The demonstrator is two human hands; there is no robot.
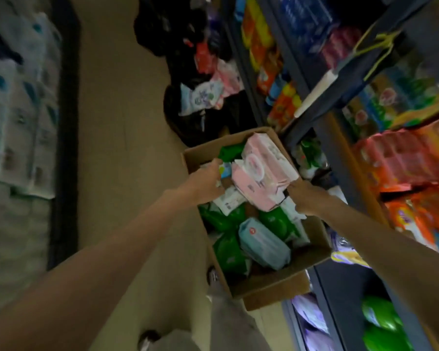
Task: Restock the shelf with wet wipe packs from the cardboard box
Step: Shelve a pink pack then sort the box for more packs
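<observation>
An open cardboard box point(271, 282) stands on the floor beside the shelf point(322, 87). It holds green packs point(228, 254), a light blue pack point(264, 244) and white packs. A stack of pink wet wipe packs point(261, 171) rests on top at the far end. My left hand point(205, 183) grips the stack's left side, over the box's left wall. My right hand point(306, 198) holds the stack's near right corner. The picture is blurred.
The shelf on the right carries orange, blue and green packs point(401, 158). Black bags with loose packs point(203, 97) lie on the floor beyond the box. White wrapped bundles point(18, 117) line the left side. The beige floor point(117, 122) runs between them.
</observation>
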